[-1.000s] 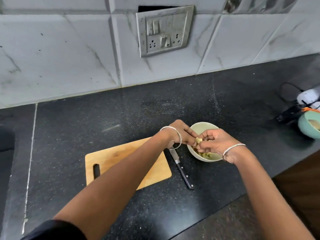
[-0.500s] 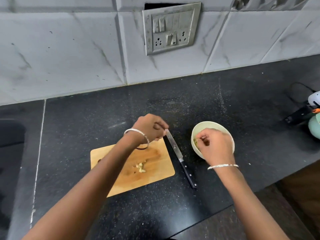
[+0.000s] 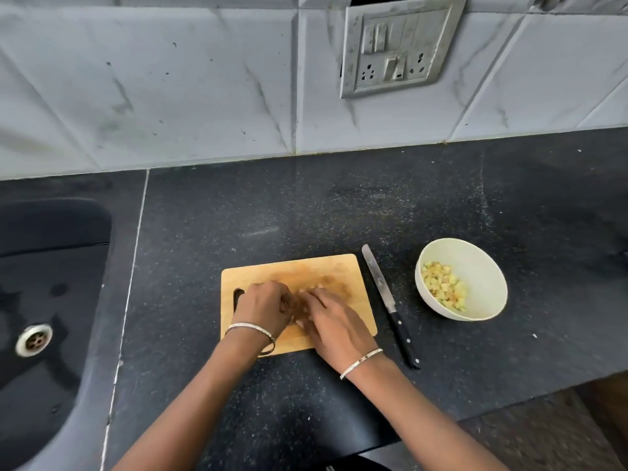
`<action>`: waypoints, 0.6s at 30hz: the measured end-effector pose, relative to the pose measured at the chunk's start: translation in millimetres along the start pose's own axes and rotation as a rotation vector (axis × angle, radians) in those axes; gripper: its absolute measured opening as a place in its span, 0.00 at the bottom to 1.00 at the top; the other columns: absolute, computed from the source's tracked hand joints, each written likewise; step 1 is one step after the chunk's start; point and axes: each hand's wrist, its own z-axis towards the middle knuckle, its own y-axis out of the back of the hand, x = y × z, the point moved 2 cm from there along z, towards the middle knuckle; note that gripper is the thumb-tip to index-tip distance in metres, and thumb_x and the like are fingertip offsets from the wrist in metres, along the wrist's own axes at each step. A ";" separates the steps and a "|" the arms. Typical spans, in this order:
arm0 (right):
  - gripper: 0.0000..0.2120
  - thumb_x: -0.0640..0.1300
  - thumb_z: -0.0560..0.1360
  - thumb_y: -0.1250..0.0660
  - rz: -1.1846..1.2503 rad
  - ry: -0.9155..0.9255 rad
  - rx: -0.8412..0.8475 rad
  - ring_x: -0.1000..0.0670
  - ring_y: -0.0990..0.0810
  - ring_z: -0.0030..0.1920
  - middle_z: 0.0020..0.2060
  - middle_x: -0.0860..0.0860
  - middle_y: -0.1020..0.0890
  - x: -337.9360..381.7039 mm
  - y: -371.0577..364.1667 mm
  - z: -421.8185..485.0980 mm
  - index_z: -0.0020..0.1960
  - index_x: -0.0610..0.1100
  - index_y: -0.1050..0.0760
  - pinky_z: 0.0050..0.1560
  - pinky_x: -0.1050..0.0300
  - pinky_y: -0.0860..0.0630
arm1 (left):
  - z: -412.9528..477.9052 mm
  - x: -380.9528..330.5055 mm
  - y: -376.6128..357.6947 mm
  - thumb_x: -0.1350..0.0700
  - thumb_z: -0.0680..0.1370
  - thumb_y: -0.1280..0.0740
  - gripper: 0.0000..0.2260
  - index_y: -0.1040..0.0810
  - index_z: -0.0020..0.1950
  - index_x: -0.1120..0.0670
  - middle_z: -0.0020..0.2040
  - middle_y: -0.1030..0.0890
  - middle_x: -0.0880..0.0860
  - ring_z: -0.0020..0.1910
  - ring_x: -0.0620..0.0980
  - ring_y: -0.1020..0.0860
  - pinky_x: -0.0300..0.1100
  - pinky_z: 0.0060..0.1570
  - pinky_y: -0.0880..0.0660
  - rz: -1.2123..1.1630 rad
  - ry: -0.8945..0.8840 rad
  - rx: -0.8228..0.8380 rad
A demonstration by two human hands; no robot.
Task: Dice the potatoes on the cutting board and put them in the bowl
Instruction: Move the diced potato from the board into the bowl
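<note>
I think the job is almost done. On the cutting board [image 3: 306,266] only a few bits [image 3: 319,286] seem left, under my hands. My left hand [image 3: 268,305] curls its fingers [image 3: 283,302]; I cannot tell if it pinches any. My right hand [image 3: 334,326] lays its fingers straight together on the board. Right of the board: knife [image 3: 380,283], then bowl [image 3: 489,266] of potato cubes [image 3: 443,288].

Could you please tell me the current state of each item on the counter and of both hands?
Cutting board, flat on the counter, both hands over it.
Knife, lying on the counter between board and bowl, unheld.
Bowl, upright, partly filled with diced potato.
Left hand, fingers curled on the board, contents hidden.
Right hand, fingers extended on the board.
</note>
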 end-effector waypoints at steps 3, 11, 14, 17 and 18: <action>0.24 0.35 0.72 0.29 -0.054 0.100 0.028 0.40 0.28 0.68 0.66 0.41 0.25 7.8 -9.0 -3.8 0.67 0.39 0.27 0.61 0.47 0.23 | -2.3 5.8 1.0 0.61 0.72 0.30 0.06 0.19 0.44 0.50 0.40 0.17 0.49 0.42 0.50 0.19 0.44 0.46 0.22 -0.089 0.053 -0.065; 0.27 0.37 0.61 0.20 -0.213 0.163 -0.028 0.47 0.20 0.60 0.58 0.45 0.18 3.9 -7.6 -32.1 0.59 0.39 0.20 0.47 0.57 0.18 | -13.1 24.0 3.0 0.58 0.72 0.26 0.05 0.19 0.41 0.48 0.35 0.18 0.46 0.35 0.45 0.18 0.46 0.45 0.20 -0.395 0.136 -0.065; 0.23 0.36 0.62 0.21 -0.294 0.133 -0.068 0.46 0.18 0.55 0.54 0.44 0.17 -1.1 -7.0 -35.3 0.56 0.38 0.18 0.44 0.57 0.17 | -15.4 26.3 1.9 0.58 0.72 0.27 0.06 0.19 0.41 0.47 0.35 0.17 0.46 0.34 0.45 0.18 0.47 0.45 0.20 -0.438 0.148 -0.077; 0.15 0.34 0.63 0.27 -0.366 0.130 -0.152 0.47 0.18 0.47 0.46 0.45 0.16 3.6 -3.8 -35.7 0.50 0.39 0.16 0.36 0.58 0.19 | -19.0 24.6 0.9 0.58 0.73 0.27 0.05 0.19 0.41 0.48 0.35 0.17 0.47 0.33 0.45 0.18 0.47 0.45 0.19 -0.468 0.149 -0.067; 0.13 0.34 0.63 0.28 -0.379 0.123 -0.157 0.47 0.19 0.44 0.43 0.46 0.16 5.8 -3.3 -36.5 0.47 0.40 0.16 0.35 0.58 0.19 | -20.0 24.2 0.5 0.58 0.73 0.27 0.05 0.19 0.42 0.48 0.35 0.17 0.47 0.32 0.45 0.18 0.47 0.44 0.19 -0.477 0.147 -0.060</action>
